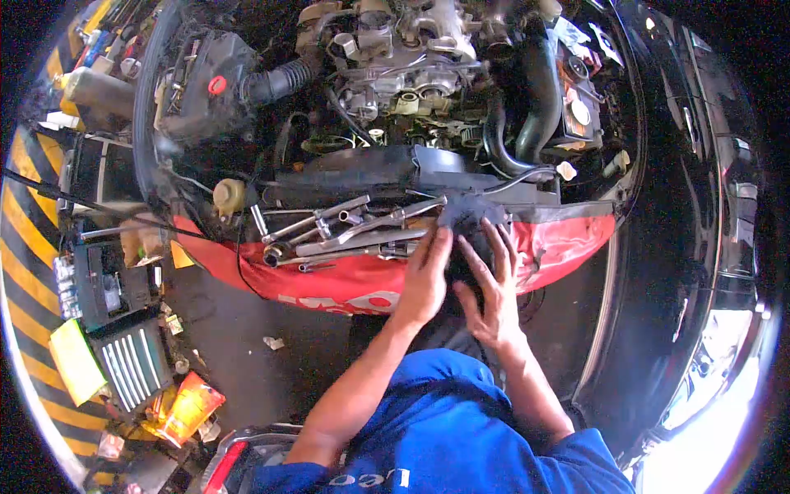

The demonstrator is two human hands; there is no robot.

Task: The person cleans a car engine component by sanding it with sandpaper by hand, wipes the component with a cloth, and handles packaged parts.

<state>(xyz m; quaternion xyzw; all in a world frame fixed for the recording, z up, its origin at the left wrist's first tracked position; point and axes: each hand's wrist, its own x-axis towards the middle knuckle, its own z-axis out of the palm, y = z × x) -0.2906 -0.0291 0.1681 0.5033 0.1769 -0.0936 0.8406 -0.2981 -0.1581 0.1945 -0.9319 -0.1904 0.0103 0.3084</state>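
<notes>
My left hand (pixel 425 276) rests against the left side of a dark cloth-like bundle (pixel 469 218) at the front edge of the engine bay. On its right side lies my right hand (pixel 491 284), with the fingers apart and stretched over the dark material. What the dark bundle covers is hidden. Several metal wrenches and ratchets (pixel 354 226) lie just left of my hands, on top of the red fender cover (pixel 568 243). The left hand's fingers point forward, partly hidden at the tips.
Beyond the hands is the open engine (pixel 411 90) with black hoses (pixel 539 99). The black car body (pixel 658 206) runs along the right. At the left stand an open toolbox (pixel 107 280), an orange packet (pixel 191 407) and a yellow-black striped border (pixel 29 247).
</notes>
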